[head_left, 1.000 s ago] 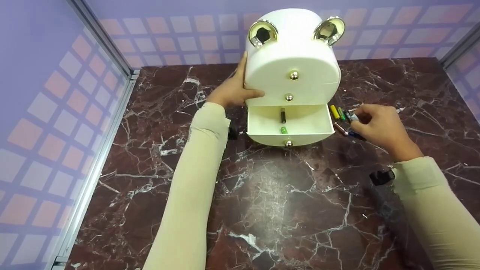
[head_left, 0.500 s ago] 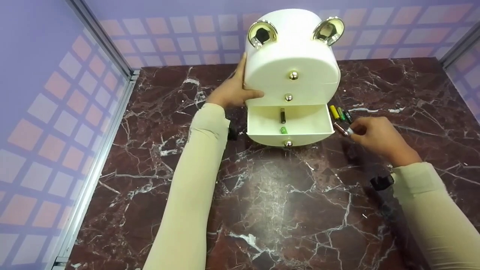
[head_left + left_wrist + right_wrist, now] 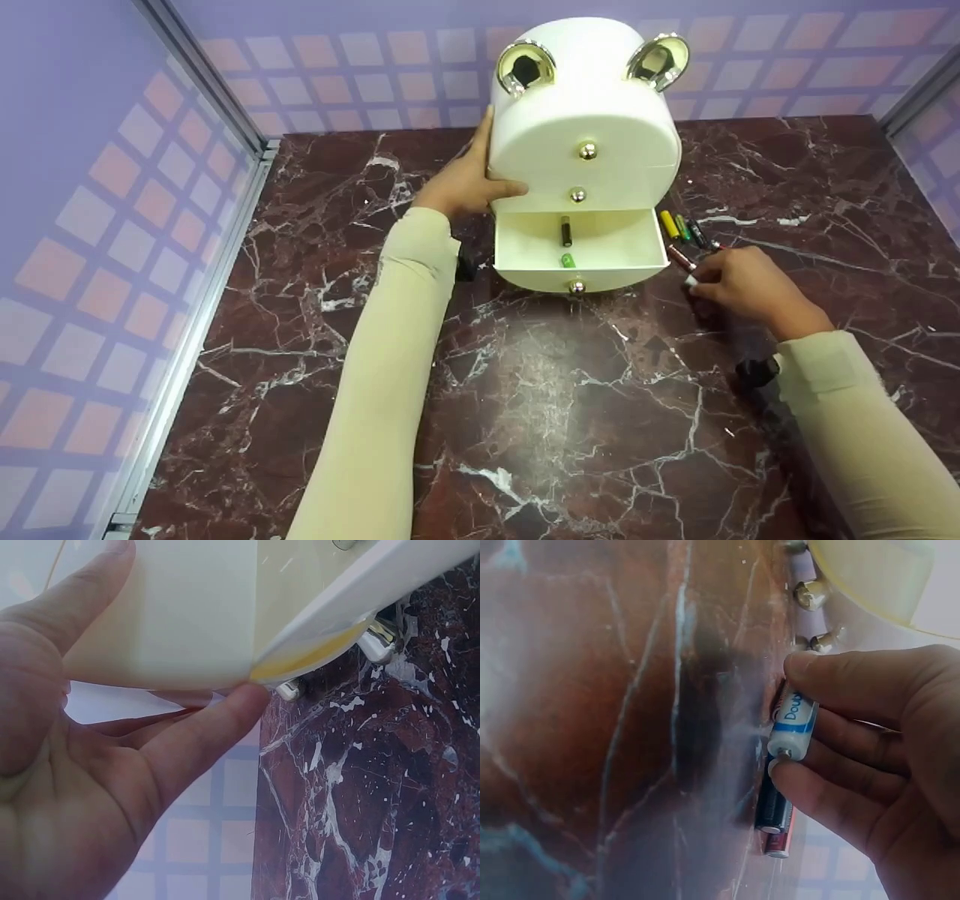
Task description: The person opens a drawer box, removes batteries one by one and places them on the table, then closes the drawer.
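Note:
A white cabinet (image 3: 585, 90) with gold ears and round knobs stands at the back, its bottom drawer (image 3: 525, 247) pulled out. Inside that drawer lie a black battery (image 3: 566, 231) and a green battery (image 3: 568, 260). My left hand (image 3: 469, 180) rests against the cabinet's left side, fingers straight along it and thumb on the front. Right of the drawer, my right hand (image 3: 750, 283) pinches a white-and-blue battery (image 3: 793, 724) between thumb and fingers, just above the table. A copper-coloured battery (image 3: 682, 257) lies beside it. Behind it are a dark battery (image 3: 772, 806) and a red one (image 3: 778, 842).
By the cabinet's right side lie a yellow battery (image 3: 670, 225), another green battery (image 3: 682, 227) and a black one (image 3: 698, 234). The dark red marbled table (image 3: 525, 420) meets a tiled-pattern wall (image 3: 360, 67) behind and a metal-edged panel (image 3: 75, 300) at left.
My right hand has moved towards the front of the table with the white-and-blue battery, passing the copper-coloured one. The left hand, cabinet and drawer have stayed still.

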Available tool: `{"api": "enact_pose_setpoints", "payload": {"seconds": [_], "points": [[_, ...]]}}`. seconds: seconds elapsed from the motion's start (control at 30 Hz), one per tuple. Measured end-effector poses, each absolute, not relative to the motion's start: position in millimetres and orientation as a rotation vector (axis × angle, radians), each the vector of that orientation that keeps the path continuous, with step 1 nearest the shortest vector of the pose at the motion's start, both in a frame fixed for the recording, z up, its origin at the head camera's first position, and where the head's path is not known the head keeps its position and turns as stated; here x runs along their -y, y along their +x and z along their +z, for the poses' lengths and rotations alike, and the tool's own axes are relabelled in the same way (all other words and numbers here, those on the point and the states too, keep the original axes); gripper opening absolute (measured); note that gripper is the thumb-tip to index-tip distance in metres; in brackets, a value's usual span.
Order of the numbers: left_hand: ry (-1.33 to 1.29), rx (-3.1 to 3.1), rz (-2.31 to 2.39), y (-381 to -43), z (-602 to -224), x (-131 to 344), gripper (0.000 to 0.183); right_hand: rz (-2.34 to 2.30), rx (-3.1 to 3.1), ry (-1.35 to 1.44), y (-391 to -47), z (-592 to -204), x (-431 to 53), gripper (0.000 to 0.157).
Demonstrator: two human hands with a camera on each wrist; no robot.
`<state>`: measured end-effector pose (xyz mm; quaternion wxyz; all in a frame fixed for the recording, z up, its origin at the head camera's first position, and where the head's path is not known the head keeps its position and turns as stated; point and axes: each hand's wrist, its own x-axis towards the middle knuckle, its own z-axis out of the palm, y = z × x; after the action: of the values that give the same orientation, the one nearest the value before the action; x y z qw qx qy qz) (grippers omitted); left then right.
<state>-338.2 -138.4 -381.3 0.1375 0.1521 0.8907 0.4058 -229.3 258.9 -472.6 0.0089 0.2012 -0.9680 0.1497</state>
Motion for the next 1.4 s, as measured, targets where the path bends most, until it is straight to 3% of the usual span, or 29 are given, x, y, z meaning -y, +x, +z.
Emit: {"api": "enact_pose_setpoints", "payload": {"seconds": [1.0, 1.4], "points": [[0.417, -2.561, 1.309, -336, -393, 136, 0.125, 0.403, 3.139, 0.551, -228, -479, -261, 0.015], [0.359, -2.473, 1.504, -322, -383, 129, 0.133, 0.413, 3.125, 0.549, -228, -481, -262, 0.015]]}}
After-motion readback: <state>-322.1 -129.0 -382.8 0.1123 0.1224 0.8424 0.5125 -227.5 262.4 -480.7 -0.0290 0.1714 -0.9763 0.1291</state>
